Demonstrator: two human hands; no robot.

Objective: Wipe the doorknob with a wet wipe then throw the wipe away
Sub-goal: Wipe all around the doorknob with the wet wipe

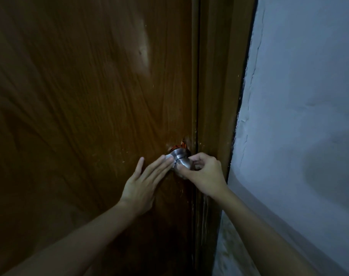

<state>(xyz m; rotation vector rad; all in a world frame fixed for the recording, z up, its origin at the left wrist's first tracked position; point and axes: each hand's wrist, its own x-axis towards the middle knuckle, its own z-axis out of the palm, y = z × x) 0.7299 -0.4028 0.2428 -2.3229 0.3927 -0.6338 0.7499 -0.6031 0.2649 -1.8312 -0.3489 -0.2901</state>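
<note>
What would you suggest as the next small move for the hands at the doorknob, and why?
Probably slide the left hand around the doorknob, dragging the wet wipe over the bare metal. Its flat fingers press the wipe on the knob's left side only, while the right hand steadies the knob.

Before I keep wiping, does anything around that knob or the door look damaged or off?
Yes. Just above the doorknob, the wooden door looks chipped, with torn orange-red material showing where the knob meets it. Pale scuffs dot the wood nearby. The wall edge by the frame looks cracked and rough. The wet wipe looks intact.
</note>
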